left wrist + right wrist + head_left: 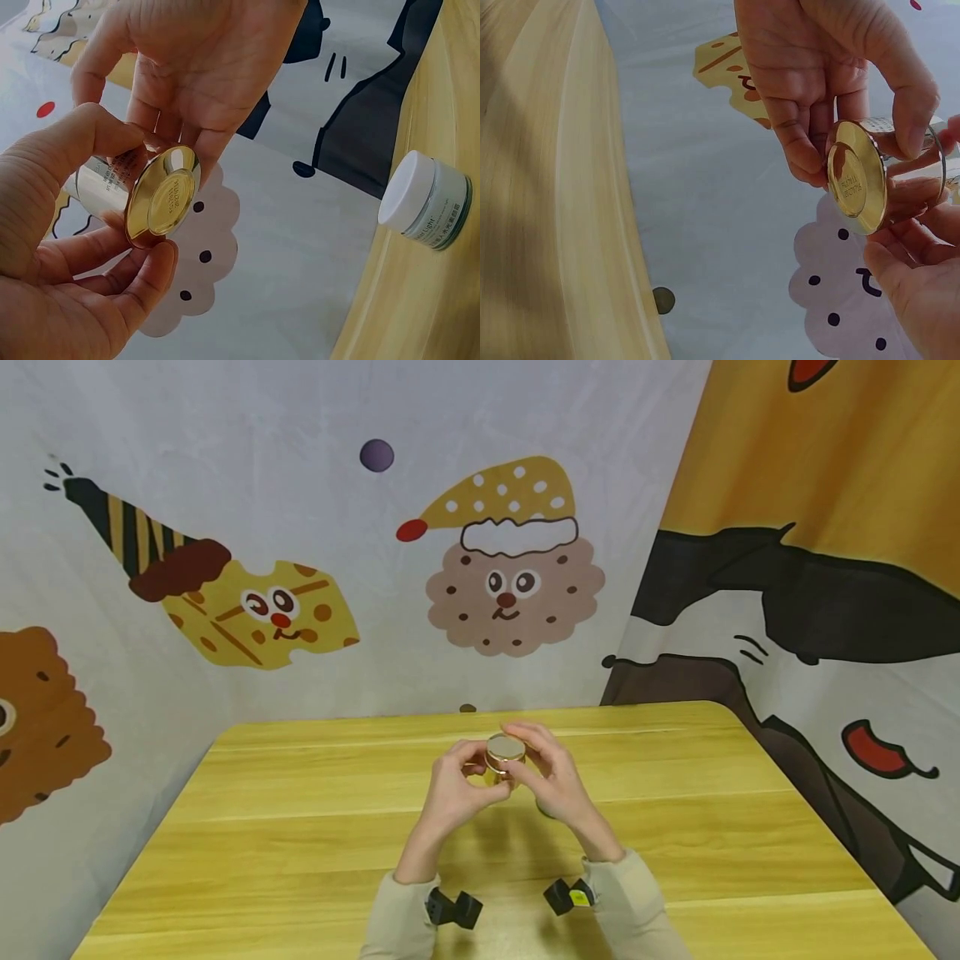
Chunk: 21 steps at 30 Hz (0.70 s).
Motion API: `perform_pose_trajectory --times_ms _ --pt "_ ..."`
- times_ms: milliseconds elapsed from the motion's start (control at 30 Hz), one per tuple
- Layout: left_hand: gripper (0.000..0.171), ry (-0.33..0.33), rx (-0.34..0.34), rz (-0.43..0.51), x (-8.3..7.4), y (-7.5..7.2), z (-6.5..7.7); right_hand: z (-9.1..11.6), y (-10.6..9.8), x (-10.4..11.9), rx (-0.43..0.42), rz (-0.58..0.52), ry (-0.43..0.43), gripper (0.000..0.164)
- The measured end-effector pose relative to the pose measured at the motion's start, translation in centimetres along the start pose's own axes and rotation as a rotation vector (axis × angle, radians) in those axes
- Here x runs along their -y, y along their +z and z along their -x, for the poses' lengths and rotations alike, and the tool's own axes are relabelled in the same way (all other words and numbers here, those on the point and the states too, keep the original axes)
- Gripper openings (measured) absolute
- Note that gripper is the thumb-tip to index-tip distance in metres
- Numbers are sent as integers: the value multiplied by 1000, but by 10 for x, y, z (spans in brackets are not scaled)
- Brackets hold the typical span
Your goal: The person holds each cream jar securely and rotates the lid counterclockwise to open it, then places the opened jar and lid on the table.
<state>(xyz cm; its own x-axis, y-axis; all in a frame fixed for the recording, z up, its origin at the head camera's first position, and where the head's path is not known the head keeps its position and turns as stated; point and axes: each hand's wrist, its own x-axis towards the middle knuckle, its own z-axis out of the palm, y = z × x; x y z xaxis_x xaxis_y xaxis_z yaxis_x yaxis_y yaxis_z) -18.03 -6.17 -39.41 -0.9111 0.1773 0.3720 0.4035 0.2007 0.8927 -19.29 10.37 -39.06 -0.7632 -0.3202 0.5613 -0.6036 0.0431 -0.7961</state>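
Observation:
Both hands hold a shiny gold cosmetic jar (506, 748) above the table, its flat pale-gold top showing in the head view. My left hand (453, 785) grips it from the left, thumb and fingers curled around its side. From the right, my right hand (558, 777) holds it near the top between thumb and fingers. The wrist views show the jar's round gold base (163, 196) with small printed text. Part of its side is hidden by fingers. A white-lidded cream jar (431, 199) stands on the table, mostly hidden behind the right wrist in the head view.
The wood-grain table (300, 827) has its far edge just beyond the hands. Behind it hangs a pale cloth (375, 610) printed with cartoon cookies and cheese. Small black cameras (453, 910) are strapped at both wrists over beige sleeves (401, 914).

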Motion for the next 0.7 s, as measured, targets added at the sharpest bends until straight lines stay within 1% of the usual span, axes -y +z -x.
perform_pose_trajectory --times_ms 167,267,433,700 --pt "39 -14 -9 5 0 0 0 1 0 2 -15 2 56 48" --pt "40 -15 -11 3 0 0 0 0 1 3 -37 -9 75 46" --pt "39 -12 -14 -1 -1 0 0 -1 1 5 -54 -3 70 42" --pt "38 -9 -17 10 -1 0 0 -1 1 3 -40 20 50 39"
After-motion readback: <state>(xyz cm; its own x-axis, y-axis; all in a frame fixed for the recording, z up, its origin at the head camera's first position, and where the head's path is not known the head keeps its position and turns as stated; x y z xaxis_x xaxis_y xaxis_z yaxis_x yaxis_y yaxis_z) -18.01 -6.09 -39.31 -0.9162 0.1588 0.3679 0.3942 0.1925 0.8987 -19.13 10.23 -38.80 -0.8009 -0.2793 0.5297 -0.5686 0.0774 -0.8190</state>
